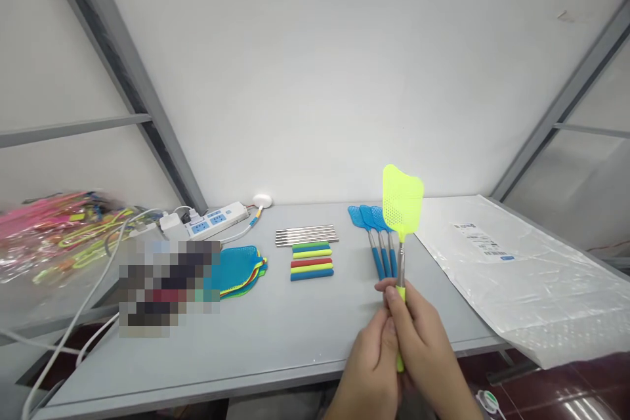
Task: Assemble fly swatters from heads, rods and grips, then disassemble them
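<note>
Upright in front of me is a yellow fly swatter (402, 200) with a perforated head, a metal rod and a yellow grip. My right hand (426, 331) is closed around the grip near the rod. Lower down, my left hand (374, 351) is closed on the same grip, its fingers partly hidden. Just behind lie several blue fly swatters (378, 246) side by side. To their left are colored handle grips (312, 266) in blue, yellow, red and green, below a row of metal rods (307, 235). Loose swatter heads (236, 269) are stacked further left, the blue one on top.
A white plastic mailer bag (472, 275) covers the table's right side. At the back left sits a power strip (214, 222) with white cables. Clear bags of colorful items (63, 230) lie at the far left, beside a pixelated patch. A white wall stands behind the grey table (275, 341).
</note>
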`<state>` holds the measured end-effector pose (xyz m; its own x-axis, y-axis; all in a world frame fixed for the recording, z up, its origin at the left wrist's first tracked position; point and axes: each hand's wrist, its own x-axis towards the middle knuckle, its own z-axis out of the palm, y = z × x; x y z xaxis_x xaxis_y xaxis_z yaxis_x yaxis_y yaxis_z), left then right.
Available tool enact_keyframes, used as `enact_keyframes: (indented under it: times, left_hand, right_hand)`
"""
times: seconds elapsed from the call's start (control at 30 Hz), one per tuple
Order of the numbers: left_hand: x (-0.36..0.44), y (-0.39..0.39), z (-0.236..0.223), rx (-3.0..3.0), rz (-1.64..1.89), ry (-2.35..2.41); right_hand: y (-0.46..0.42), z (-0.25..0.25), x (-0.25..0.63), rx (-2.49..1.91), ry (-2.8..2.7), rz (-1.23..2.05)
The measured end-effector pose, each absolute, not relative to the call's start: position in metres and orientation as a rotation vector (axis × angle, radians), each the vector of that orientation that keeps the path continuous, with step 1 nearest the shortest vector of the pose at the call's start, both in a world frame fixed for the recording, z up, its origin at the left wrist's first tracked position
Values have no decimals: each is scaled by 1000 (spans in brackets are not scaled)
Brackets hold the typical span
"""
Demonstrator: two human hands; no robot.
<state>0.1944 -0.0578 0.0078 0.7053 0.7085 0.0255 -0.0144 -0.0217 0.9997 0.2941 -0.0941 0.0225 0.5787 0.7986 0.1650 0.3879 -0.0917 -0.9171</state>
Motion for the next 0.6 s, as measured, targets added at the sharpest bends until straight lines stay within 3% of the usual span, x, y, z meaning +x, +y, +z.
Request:
enact_keyframes:
  times: [0.2,0.33,0.6]
  left_hand:
    - [188,-14,27,2162,599,500]
    - [178,18,27,2352,623,523]
    - [187,47,-18,2430,1053,506]
  right_hand:
    - [-63,39,341,-2179,-1033,252]
    - [-27,45,358,-2382,-1062,289]
    - [25,40,368,-2542,-1153,353]
